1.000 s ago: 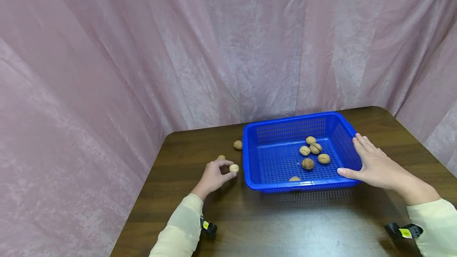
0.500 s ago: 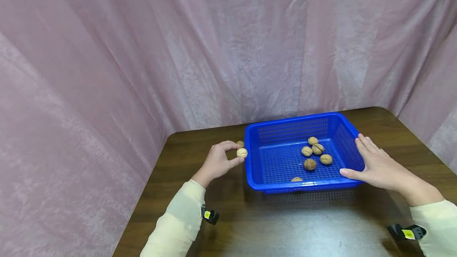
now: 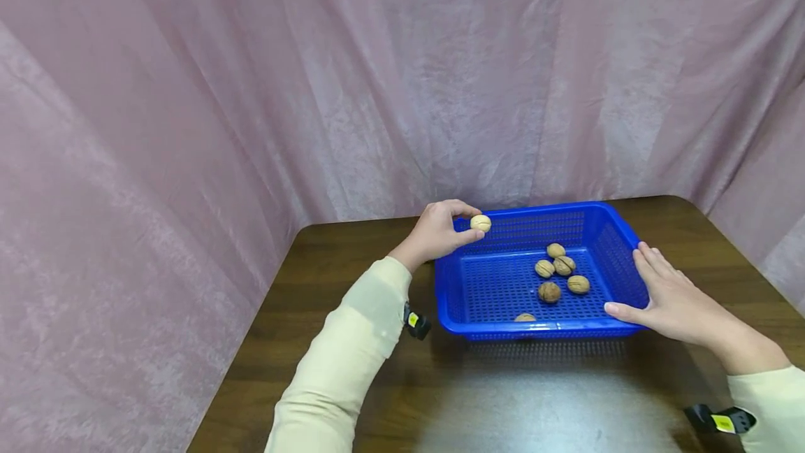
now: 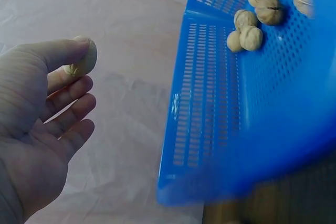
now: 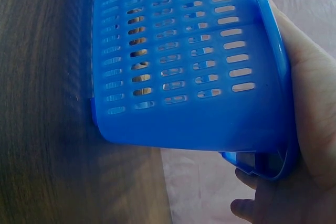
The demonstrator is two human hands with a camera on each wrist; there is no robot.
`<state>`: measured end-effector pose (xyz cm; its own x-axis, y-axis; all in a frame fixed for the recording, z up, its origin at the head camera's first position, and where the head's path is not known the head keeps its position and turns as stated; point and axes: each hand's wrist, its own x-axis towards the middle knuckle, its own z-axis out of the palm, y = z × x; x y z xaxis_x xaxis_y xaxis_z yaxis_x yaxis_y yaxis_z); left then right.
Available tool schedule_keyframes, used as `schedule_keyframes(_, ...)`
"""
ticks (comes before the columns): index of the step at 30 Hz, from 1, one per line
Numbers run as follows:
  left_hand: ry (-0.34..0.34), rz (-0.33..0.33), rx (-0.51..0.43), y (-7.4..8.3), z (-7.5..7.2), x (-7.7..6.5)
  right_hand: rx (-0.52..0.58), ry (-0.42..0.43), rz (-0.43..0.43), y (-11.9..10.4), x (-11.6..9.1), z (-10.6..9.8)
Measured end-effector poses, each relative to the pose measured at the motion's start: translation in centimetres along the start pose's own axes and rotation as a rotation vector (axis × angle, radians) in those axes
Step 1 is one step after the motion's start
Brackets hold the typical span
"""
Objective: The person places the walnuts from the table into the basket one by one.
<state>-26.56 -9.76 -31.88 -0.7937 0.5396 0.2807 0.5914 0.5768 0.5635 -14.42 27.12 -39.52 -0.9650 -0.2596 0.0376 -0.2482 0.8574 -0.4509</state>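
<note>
My left hand [image 3: 443,231] pinches a pale walnut [image 3: 481,223] between thumb and fingertips, raised over the back left corner of a blue plastic basket [image 3: 503,328]. In the left wrist view the walnut [image 4: 86,60] shows at the thumb tip, with the other fingers loosely bent below. Several walnuts [image 3: 564,265] lie on the basket's perforated floor, mostly toward its right half. My right hand [image 3: 679,303] rests on the front right corner of the basket, fingers fairly straight along the right rim and thumb over the front rim. Its palm lies against the rim [image 5: 278,51] in the right wrist view.
The basket stands on a dark brown wooden table [image 3: 327,257] with rounded back corners. A pink velvet curtain [image 3: 402,75] hangs close behind the table and along its sides. Small black cameras [image 3: 416,324] are strapped at both wrists.
My left hand has carried the pinched walnut up and right, from the table beside the basket to over its back left corner. A walnut left of the basket is now hidden. My right hand stays put.
</note>
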Motion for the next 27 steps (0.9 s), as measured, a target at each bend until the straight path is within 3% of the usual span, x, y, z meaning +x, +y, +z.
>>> schedule_keyframes(6, 0.005, -0.02, -0.035, 1.0, 1.9, 3.7, -0.006, -0.003, 0.012, 0.2, -0.6, -0.6)
schedule_keyframes(13, -0.016, -0.1, -0.073, 0.9, 5.0, 6.2, -0.014, -0.002, 0.022, 0.2, -1.1, -0.8)
schedule_keyframes(18, -0.032, -0.128, -0.028, -0.1, 7.0, 6.6, -0.011, 0.002, 0.019, 0.0, -1.5, -0.6)
schedule_keyframes(27, -0.113, -0.169, -0.051, -2.3, 9.5, 5.3, -0.014, -0.005, 0.018, -0.4, -1.7, -0.6)
